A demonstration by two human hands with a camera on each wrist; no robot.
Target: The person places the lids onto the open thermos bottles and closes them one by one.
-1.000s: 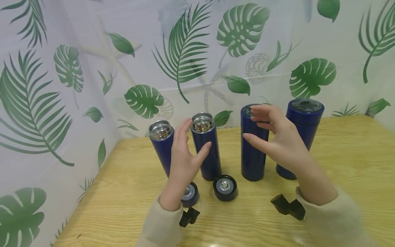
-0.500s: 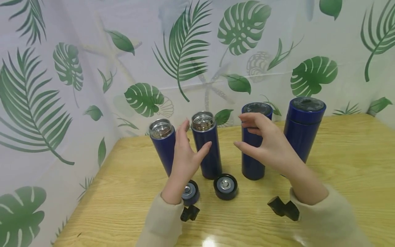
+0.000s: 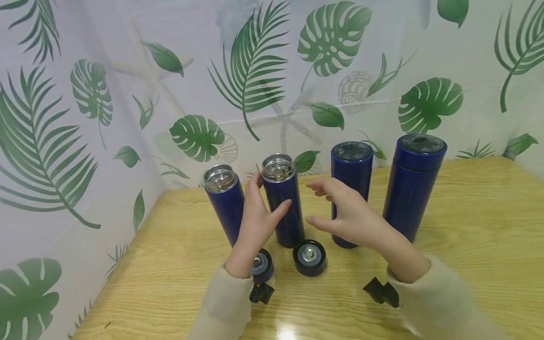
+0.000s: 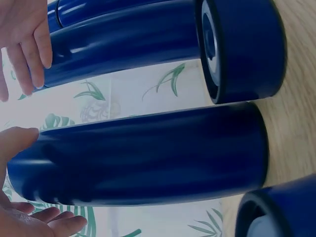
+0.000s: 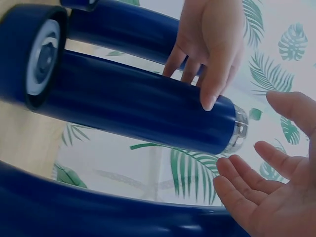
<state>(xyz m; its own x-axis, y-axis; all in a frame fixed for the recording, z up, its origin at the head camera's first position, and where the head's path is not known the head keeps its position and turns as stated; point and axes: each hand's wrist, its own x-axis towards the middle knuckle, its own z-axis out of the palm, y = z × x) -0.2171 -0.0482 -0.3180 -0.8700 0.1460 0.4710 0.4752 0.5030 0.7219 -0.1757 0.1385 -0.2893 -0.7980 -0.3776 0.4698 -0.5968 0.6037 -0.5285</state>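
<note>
A dark blue thermos bottle (image 3: 284,193) stands upright with its steel mouth uncovered. My left hand (image 3: 257,219) is at its upper left side, thumb across the front and fingers behind; in the left wrist view the fingers (image 4: 66,226) stay fairly straight beside the wall. My right hand (image 3: 352,215) hovers to the right of that bottle, thumb and fingers spread with nothing between them, overlapping a lidded thermos (image 3: 350,165) in the head view. A second uncovered thermos (image 3: 223,200) stands further left. In front lies an upturned lid (image 3: 309,257), its inner seal showing.
Another upturned lid (image 3: 263,265) lies partly hidden behind my left wrist. A larger lidded thermos (image 3: 412,184) stands at the right. The wooden table (image 3: 161,283) meets a leaf-patterned cloth (image 3: 255,56) at its back and left.
My right hand has moved left and lower, from in front of the lidded thermos toward the middle uncovered bottle. My left hand has shifted slightly right, closer to that bottle.
</note>
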